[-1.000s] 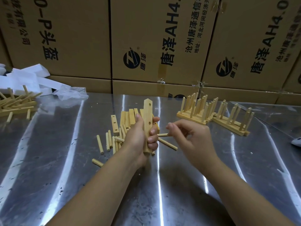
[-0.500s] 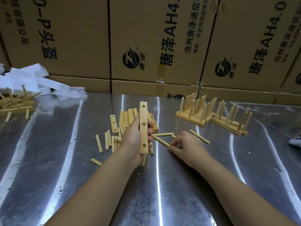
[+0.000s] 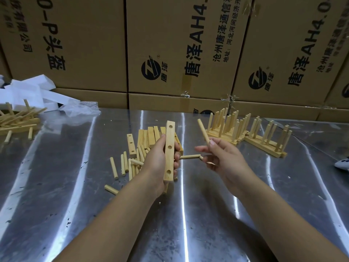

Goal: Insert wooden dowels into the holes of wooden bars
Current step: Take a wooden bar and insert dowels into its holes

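At the far left edge of the steel table point(image 3: 56, 186), a loose heap of sticks point(image 3: 17, 120) lies before white foam blocks point(image 3: 32, 91) and crumpled clear film point(image 3: 81, 108). From there, bare, scuffed, shiny sheet gives you open room down to your forearms. Round loose dowels point(image 3: 124, 165) lie scattered just left of your left hand point(image 3: 158, 163), beside a stack of square-edged drilled bars point(image 3: 149, 135). That hand's fingers are curled round the bar point(image 3: 169, 150), held off the table with its long axis nearly upright and three round holes facing you. A clear gap separates it from your right hand point(image 3: 222, 157), which pinches the dowel point(image 3: 203, 131) by its lower end, tip pointing up and left. Farther right, finished racks point(image 3: 232, 127) stand with pegs upright.
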